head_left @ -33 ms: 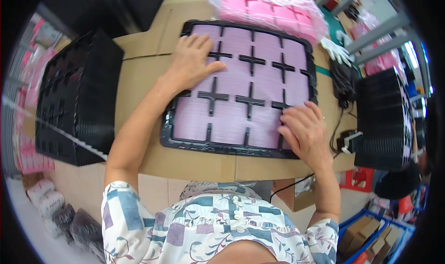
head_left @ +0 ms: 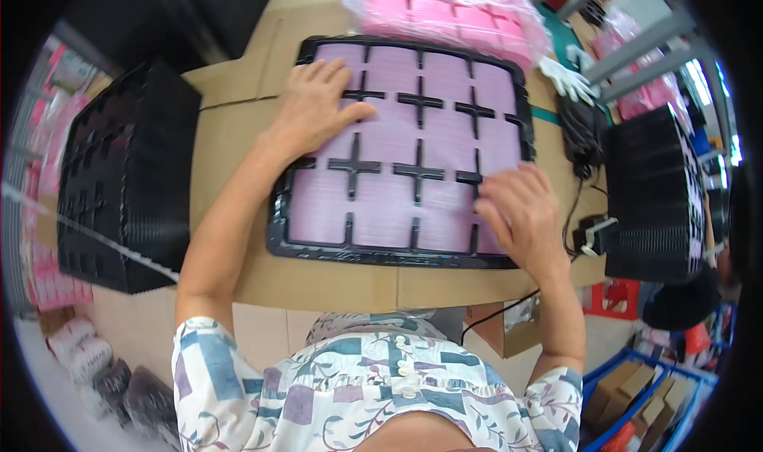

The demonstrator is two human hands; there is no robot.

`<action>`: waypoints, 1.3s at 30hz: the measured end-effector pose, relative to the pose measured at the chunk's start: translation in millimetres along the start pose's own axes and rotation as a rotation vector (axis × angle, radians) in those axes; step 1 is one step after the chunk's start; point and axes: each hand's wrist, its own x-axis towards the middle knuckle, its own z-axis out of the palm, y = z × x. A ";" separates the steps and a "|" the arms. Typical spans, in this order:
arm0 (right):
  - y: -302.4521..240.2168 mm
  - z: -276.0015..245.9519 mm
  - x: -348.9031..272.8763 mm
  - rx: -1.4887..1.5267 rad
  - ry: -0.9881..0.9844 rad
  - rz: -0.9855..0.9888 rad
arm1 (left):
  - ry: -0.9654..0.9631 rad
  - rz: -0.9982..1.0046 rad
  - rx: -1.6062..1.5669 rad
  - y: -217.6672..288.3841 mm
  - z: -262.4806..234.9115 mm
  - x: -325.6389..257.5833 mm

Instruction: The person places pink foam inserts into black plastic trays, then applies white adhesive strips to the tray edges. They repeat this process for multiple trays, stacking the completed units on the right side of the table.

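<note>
A black plastic tray (head_left: 347, 252) lies flat on the cardboard-covered table in front of me. Its compartments, parted by black cross-shaped ribs, hold stacks of thin, translucent lilac sheets (head_left: 318, 206). My left hand (head_left: 314, 110) rests over the tray's upper left part, fingers stretched and thumb apart, with nothing in its grasp. At the lower right corner, my right hand (head_left: 520, 218) is loosely bent over the sheets and the rim, its thumb away from the fingers. The right fingertips are slightly blurred, and I see nothing held in them.
Tall stacks of black trays stand on the left (head_left: 131, 182) and right (head_left: 652, 194). Beyond the tray is a plastic-wrapped pink pack (head_left: 445, 15). A white glove (head_left: 566, 80), a black pouch (head_left: 584, 130) and a cable lie at right. Grey metal bars (head_left: 644, 75) cross the upper right.
The tray and my left hand appear slightly further left in the picture, as does much of the table. The right fingers have shifted a little and look more blurred.
</note>
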 end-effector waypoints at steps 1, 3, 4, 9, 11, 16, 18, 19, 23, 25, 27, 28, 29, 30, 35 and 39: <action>12.0 -0.5 9.4 -0.056 0.019 0.041 | -0.041 -0.052 0.027 -0.2 -10.7 -1.1; 40.9 2.0 28.3 -0.341 0.040 0.174 | -0.080 -0.090 0.046 0.4 -12.4 4.9; 62.6 7.4 35.5 -0.424 0.062 0.174 | -0.076 -0.084 0.045 0.4 -10.7 9.2; 126.0 39.2 59.9 -0.571 0.030 0.096 | 0.027 -0.080 0.129 -0.8 4.2 15.0; 138.0 46.0 56.7 -0.558 -0.032 0.182 | 0.135 -0.033 0.139 -7.2 13.0 11.4; 137.3 53.1 61.2 -0.407 -0.044 0.278 | 0.226 -0.066 0.224 -6.3 14.4 3.1; 137.1 57.2 64.5 -0.428 -0.043 0.301 | 0.166 -0.110 0.222 -4.5 11.4 3.7; 137.2 57.3 64.8 -0.445 -0.063 0.296 | 0.090 -0.145 0.211 -0.4 2.6 6.4; 134.4 44.9 65.2 -0.412 -0.148 0.344 | -0.053 -0.219 0.262 5.1 -7.3 17.6; 144.8 39.3 64.5 -0.333 -0.155 0.340 | 0.011 -0.291 0.026 -9.0 -9.6 21.6; 144.7 38.5 64.5 -0.141 0.035 0.254 | 0.156 -0.420 -0.302 -32.5 -9.2 10.6; 130.4 27.0 55.0 -0.092 0.150 0.273 | 0.294 -0.413 -0.299 -38.2 -15.1 0.0; 103.8 10.6 45.4 -0.115 0.149 0.290 | 0.428 -0.399 -0.290 -38.2 -23.2 -17.8; 72.0 -6.9 25.3 -0.140 0.138 0.323 | 0.547 -0.379 -0.293 -29.0 -28.8 -37.5; -19.1 -13.5 -62.3 -0.268 -0.106 0.205 | 0.161 -0.175 -0.246 65.6 -77.1 -136.7; -33.6 -2.8 -89.7 -0.256 -0.103 0.210 | 0.089 -0.051 -0.249 87.9 -69.4 -172.4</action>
